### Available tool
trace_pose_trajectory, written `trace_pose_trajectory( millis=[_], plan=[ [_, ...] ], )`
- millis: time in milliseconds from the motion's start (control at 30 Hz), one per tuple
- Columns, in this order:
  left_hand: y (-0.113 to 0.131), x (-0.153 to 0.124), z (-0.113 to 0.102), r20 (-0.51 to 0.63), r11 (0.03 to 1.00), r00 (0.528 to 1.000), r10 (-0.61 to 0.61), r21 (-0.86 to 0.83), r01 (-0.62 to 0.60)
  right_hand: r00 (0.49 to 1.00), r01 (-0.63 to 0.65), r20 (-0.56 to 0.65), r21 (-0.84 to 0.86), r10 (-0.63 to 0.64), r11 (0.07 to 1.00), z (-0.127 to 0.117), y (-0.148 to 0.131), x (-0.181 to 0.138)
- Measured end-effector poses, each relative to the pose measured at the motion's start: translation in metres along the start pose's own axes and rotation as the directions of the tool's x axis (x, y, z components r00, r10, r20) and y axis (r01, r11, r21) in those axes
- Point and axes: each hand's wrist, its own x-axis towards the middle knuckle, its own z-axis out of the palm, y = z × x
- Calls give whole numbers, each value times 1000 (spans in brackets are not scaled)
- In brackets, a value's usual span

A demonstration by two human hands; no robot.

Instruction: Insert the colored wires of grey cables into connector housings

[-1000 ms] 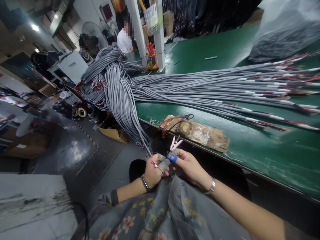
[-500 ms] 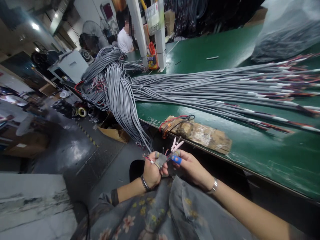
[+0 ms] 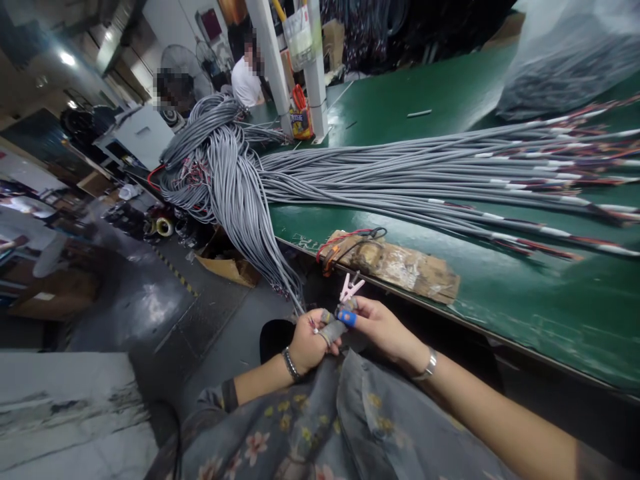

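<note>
My left hand (image 3: 307,343) is closed around the end of a grey cable, with finger covers on its fingertips. A short bit of red and white wire (image 3: 313,325) shows at its thumb side. Against it, my right hand (image 3: 383,328) pinches thin wires between thumb and forefinger; the fingertips largely hide them. Blue tape (image 3: 347,317) wraps the right thumb. Just above these fingers is a pink clip (image 3: 351,287) near the table edge; I cannot tell what it is fixed to. A large bundle of grey cables (image 3: 240,187) hangs over the edge towards my left hand.
Cable ends with white sleeves and bare coloured wires spread across the green table (image 3: 500,307). A worn wooden board (image 3: 400,270) lies along its edge. A white post (image 3: 315,73) stands behind, near a seated person (image 3: 247,80). A plastic bag (image 3: 565,67) is at back right.
My hands have drawn together, so the right fingertips now meet the left ones. The wires that stuck up between them are mostly covered. The view has shifted slightly.
</note>
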Motion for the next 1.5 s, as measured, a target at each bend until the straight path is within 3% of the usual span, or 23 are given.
trace_pose_trajectory(
  millis=[133,300,500,667,767,967,1200,1500],
  plan=[
    [4,-1,-1,93,997,994,-55,63,49,998,-13,62,-111,20,994,-3,-1,-1],
    [-3,0,-2,59,999,998,-27,23,25,999,18,30,-101,-16,995,-1,1,-3],
    [-10,1,-2,-3,999,1000,6,-40,-6,1000,-24,-1,38,24,999,3,3,-7],
    [-9,-1,-2,-20,997,1000,17,-78,-18,993,-111,61,259,99,959,-16,7,1],
    [-3,-2,1,-30,994,1000,8,-109,-12,994,-112,27,342,109,933,-25,10,10],
    [11,2,10,-44,981,999,-26,-193,17,997,56,-61,244,-43,968,-10,0,20],
    [16,8,13,-52,975,997,-54,-220,41,991,1,-128,202,25,979,-1,-12,16],
    [6,9,11,6,984,997,-76,-159,76,986,52,-165,221,-15,974,1,-12,16]
  ],
)
